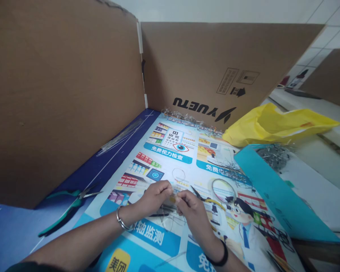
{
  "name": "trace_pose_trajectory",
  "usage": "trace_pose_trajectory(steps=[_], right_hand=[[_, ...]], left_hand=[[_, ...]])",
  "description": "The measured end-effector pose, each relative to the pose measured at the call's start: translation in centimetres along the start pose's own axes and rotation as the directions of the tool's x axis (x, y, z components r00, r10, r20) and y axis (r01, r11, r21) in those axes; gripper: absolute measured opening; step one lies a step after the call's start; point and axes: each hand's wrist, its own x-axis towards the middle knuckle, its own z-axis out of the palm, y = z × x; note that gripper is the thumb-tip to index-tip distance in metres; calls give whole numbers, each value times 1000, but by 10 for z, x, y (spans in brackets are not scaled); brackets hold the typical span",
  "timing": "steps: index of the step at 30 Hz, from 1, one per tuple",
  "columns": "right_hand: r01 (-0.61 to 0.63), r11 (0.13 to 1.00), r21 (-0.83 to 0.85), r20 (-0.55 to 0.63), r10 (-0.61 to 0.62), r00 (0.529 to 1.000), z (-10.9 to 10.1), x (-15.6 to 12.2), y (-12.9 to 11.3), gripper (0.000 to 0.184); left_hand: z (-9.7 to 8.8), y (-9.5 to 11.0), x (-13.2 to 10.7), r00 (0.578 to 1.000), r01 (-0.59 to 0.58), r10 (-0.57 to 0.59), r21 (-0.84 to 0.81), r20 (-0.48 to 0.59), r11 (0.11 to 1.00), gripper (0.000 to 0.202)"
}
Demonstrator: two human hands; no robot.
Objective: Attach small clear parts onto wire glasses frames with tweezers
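My left hand (158,196) and my right hand (192,207) meet close together above the printed sheet, both closed in a pinch. A thin wire (178,169) runs from the fingertips and curves into a loop just beyond them. The fingers hide exactly where it is gripped. Under my hands lie more loose thin wires (170,223). To the right of my right hand, pliers with yellow handles (215,202) rest on the sheet beside a coil of wire (223,190). Farther left, pliers with green handles (72,204) lie with their handles apart.
Cardboard panels (187,68) wall off the left and back. Straight wires (120,136) lie along the left panel. Bent wire pieces (184,117) line the back edge. At right are a yellow bag (272,124) and a blue box (280,200) with a wire tangle (274,156).
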Motion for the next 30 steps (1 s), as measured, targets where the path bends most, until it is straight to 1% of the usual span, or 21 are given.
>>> trace_pose_trajectory(steps=[5, 9, 12, 15, 18, 21, 25, 28, 30], right_hand=[[8, 1000, -19, -19, -9, 1000, 2, 1, -2, 21], [7, 999, -31, -32, -8, 999, 3, 1, -6, 22], [2, 1000, -20, -45, -3, 999, 3, 2, -5, 22], [-17, 995, 97, -54, 22, 998, 3, 4, 0, 21], [-42, 964, 261, -84, 66, 994, 3, 6, 6, 31], [-61, 947, 314, -103, 98, 990, 2, 8, 9, 28], [-52, 960, 275, -127, 89, 988, 0, 9, 9, 23], [-20, 981, 193, -147, 49, 988, -1, 9, 6, 23], [-9, 991, 134, -160, 31, 987, -3, 10, 4, 23]], left_hand=[[0, 1, 2, 1000, -7, 7, 28, 0, 1000, 26], [1, 2, 4, 1000, -21, 21, 29, 3, 999, 27], [2, 2, 5, 1000, -7, 7, 12, -13, 1000, 28], [2, 1, 4, 998, 23, -26, -40, -66, 999, 28], [1, -3, 4, 989, 51, -68, -122, -132, 991, 27], [0, -8, 4, 983, 65, -95, -192, -154, 979, 28], [0, -7, 4, 991, 58, -87, -257, -100, 965, 26], [1, -2, 3, 998, 52, -62, -321, -21, 945, 22], [2, 2, 2, 998, 55, -48, -310, 29, 949, 21]])
